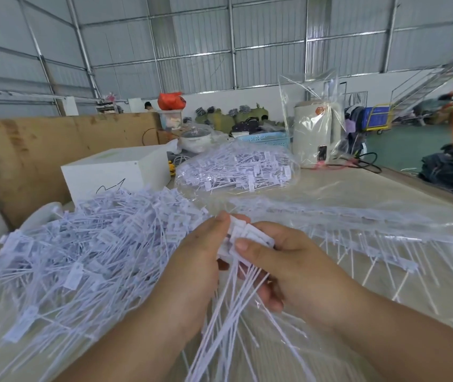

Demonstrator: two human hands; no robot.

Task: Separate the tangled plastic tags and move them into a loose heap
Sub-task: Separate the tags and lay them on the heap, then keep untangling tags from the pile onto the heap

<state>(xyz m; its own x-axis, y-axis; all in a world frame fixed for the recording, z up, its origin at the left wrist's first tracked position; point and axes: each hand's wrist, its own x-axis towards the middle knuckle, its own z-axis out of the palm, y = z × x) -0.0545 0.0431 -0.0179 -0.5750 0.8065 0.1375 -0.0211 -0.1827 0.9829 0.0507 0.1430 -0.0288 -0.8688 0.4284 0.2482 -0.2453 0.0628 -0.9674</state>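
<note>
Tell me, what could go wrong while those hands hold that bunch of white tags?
1. The bunch of tags is pinched between the left hand and right hand; its long tails hang crossed, so pulling might tangle them more.
2. The loose heap lies right beside the left hand, so a tail could snag it and drag tags along.

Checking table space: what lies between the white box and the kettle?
In the head view, a clear bag of tags lies between the white box and the kettle.
</note>
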